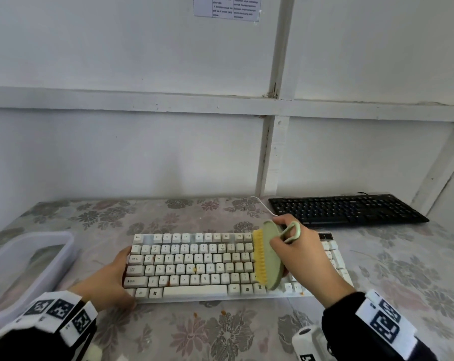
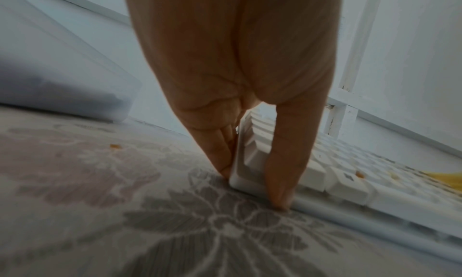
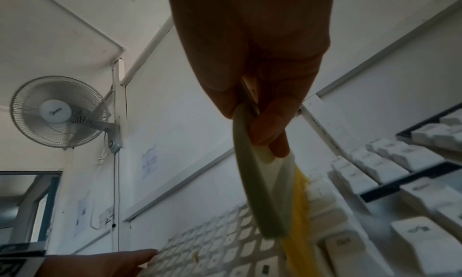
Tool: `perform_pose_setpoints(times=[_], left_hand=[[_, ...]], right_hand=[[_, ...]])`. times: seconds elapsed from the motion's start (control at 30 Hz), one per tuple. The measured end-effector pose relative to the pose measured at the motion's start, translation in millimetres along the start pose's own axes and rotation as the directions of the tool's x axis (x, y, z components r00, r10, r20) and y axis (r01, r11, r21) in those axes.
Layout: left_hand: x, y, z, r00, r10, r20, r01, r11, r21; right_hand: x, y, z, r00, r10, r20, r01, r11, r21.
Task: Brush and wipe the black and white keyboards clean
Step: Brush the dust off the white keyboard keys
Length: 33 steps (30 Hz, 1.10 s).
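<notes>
The white keyboard [image 1: 194,267] lies flat in the middle of the flowered table, with orange crumbs on its keys. My left hand [image 1: 111,277] braces its front left corner: straight fingers [image 2: 220,158] press the left side and the thumb stands against the front edge. My right hand [image 1: 298,248] grips a green brush [image 1: 270,256] with yellow bristles by its loop handle. The bristles touch the keys right of the letter block. In the right wrist view the brush [image 3: 260,192] hangs from my curled fingers over the white keyboard [image 3: 412,241]. The black keyboard [image 1: 345,209] sits at the back right.
A translucent plastic bin [image 1: 69,246] stands on the table left of the white keyboard, close to my left wrist. Orange crumbs [image 1: 223,312] lie on the cloth in front of the keyboard. A white wall rises behind the table. A wall fan [image 3: 60,111] hangs high up.
</notes>
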State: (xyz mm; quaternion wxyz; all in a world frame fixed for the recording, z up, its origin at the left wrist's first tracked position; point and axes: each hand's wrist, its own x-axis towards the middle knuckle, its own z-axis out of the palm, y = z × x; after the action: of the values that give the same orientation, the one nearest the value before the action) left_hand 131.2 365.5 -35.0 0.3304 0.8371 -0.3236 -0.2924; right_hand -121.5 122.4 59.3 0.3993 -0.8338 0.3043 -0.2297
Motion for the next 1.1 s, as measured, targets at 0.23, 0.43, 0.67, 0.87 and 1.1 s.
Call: perform_pose_setpoints(times=[0.23,0.43,0.67,0.87,1.1], left_hand=[[1.2,1.7,-0.6,1.000,-0.007,0.007,0.007,1.000,-0.010],[-0.4,3.6,-0.6,1.000,-0.014,0.019,0.014,1.000,0.004],[0.2,5.7,0.4,1.000,-0.001,0.013,0.001,1.000,0.014],[2.2,1.8,0.7,1.000,0.008,0.006,-0.008,1.000,-0.002],[1.3,3.8,0.6,1.000,0.002,0.008,-0.002,1.000,0.013]], right_hand=[[-14.8,5.0,-5.4,0.983,0.065,0.169,-0.051,0.995,-0.088],[-0.6,-14.4,-15.5,0.999,-0.010,-0.038,0.013,0.998,0.068],[-7.5,-4.4,1.6,0.998,0.015,0.068,-0.010,0.998,-0.069],[-14.9,-5.8,-8.7,0.990,0.015,0.143,0.001,0.994,-0.110],[0.8,-7.5,-0.9,0.997,-0.079,0.012,0.079,0.997,-0.004]])
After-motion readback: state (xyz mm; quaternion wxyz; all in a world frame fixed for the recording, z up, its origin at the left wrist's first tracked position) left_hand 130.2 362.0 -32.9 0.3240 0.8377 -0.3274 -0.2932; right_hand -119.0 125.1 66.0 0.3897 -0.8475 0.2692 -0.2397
